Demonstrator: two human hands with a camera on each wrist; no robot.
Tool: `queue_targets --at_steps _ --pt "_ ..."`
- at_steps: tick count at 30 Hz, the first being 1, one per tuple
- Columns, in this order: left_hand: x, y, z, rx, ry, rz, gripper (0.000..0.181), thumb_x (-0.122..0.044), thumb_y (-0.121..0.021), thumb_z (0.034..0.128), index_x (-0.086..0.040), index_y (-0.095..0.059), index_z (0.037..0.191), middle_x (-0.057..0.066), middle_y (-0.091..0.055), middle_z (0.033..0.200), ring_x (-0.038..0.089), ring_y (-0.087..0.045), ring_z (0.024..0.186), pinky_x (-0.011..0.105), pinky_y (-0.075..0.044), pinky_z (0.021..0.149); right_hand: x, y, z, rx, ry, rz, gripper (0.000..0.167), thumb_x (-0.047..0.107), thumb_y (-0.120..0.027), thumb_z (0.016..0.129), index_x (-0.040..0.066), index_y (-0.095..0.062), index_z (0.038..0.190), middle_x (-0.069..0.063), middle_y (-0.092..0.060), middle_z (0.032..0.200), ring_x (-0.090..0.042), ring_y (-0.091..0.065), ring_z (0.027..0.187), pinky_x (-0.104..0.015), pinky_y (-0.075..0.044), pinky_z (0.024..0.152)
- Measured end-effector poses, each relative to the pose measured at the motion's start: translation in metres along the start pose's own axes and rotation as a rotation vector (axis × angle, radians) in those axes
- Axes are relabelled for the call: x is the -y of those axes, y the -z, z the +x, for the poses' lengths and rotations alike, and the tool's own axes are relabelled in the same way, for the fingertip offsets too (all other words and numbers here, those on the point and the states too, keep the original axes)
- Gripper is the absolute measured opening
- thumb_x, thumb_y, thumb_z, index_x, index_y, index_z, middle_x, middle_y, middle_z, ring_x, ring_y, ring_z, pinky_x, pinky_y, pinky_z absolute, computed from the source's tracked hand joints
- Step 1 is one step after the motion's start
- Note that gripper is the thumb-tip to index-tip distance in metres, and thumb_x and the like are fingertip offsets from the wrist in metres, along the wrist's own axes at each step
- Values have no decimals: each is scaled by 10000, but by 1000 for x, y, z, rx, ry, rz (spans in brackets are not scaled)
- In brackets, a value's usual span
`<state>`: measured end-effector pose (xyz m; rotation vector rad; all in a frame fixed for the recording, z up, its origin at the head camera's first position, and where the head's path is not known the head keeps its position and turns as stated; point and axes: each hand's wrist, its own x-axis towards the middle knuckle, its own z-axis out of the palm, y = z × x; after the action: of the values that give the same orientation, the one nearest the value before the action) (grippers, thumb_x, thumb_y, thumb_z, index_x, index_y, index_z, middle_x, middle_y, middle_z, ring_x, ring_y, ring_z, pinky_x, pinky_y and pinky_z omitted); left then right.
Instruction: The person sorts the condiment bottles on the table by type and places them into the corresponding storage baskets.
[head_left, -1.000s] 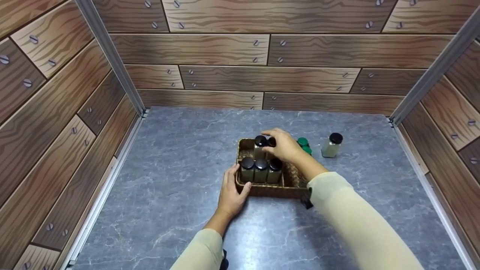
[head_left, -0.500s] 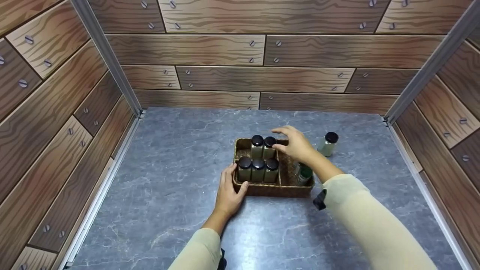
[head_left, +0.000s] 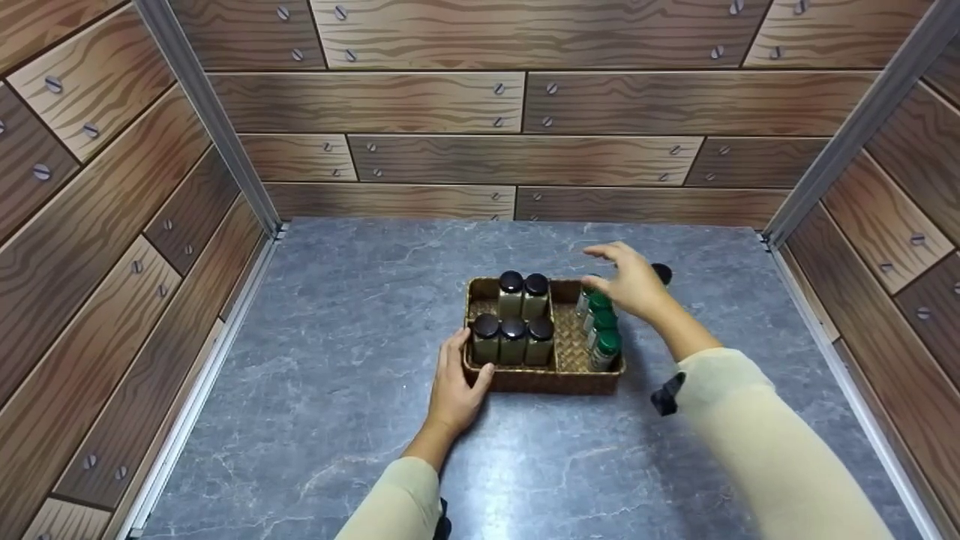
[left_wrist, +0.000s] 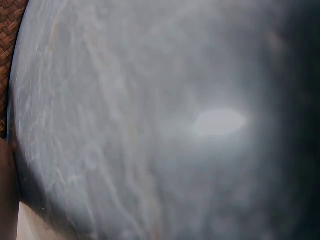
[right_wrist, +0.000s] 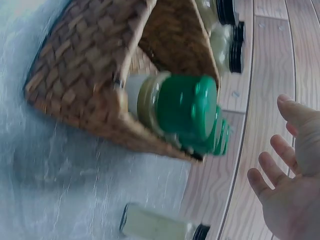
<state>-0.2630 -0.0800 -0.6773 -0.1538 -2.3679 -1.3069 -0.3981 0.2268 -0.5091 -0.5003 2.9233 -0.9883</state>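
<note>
A woven basket (head_left: 544,382) stands on the grey tabletop. My left hand (head_left: 454,386) touches its front left corner, fingers along the left side and thumb at the front rim. In its left part stand several black-lidded glass jars (head_left: 512,346), three in front and two behind. Several green-capped jars (head_left: 606,346) line the right wall of the right compartment. My right hand (head_left: 634,285) hovers over the back right of the basket, fingers spread and holding nothing. One more black-lidded jar (right_wrist: 157,223) stands outside on the right; the right hand mostly hides it in the head view.
Wood-patterned walls (head_left: 420,105) with metal corner posts (head_left: 214,120) enclose the tabletop (head_left: 360,315) at the back and sides. The left wrist view shows mostly blurred tabletop (left_wrist: 125,125) with the basket's edge at far left.
My right hand has let go of a black-lidded jar in the back left of the basket and moved right, past the green-capped jars. The left hand stays at the corner.
</note>
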Motion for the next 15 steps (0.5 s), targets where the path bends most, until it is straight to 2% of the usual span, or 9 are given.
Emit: queue_targets --at_steps 10,15 --pt "-1 0 -1 -2 -9 8 715 -361 -724 965 -108 -457 1577 214 -502 1600 380 -533 1491 535 -447 1264 -36 18 -8 -86 2 15 540 144 -772 1006 33 -602 1507 -281 -595 1472 -474 -585 1322 -644 -499 1122" --pt "0 0 -1 1 -6 13 719 -365 -723 967 -103 -459 1582 207 -502 1600 377 -529 1493 536 -449 1262 -50 27 -11 -83 -54 -6 552 169 -748 1025 27 -575 1529 -287 -556 1521 -495 -552 1380 -670 -453 1179"
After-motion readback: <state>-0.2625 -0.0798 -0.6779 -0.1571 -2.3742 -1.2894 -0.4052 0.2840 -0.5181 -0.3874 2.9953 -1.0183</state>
